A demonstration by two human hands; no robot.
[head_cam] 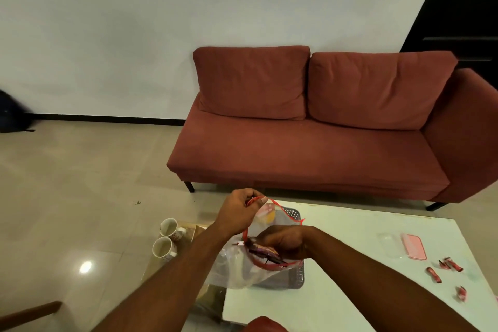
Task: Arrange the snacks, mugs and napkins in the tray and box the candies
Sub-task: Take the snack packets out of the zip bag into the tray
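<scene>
My left hand (239,211) pinches the red-edged rim of a clear plastic bag (242,272) and holds it up over a grey perforated tray (297,276) on the white table (336,291). My right hand (284,244) is at the bag's mouth, closed on a dark purple snack packet (262,252). A yellowish item shows through the bag's upper part. Two white patterned mugs (165,240) stand on a low surface left of the table. Several red wrapped candies (447,271) lie at the table's right. A clear box (390,246) and its pink lid (413,246) sit just beyond them.
A red sofa (323,129) stands against the wall behind the table. The tiled floor (80,183) stretches to the left. A wooden chair arm (29,314) pokes in at the bottom left. A red rounded object (262,325) sits at the table's near edge.
</scene>
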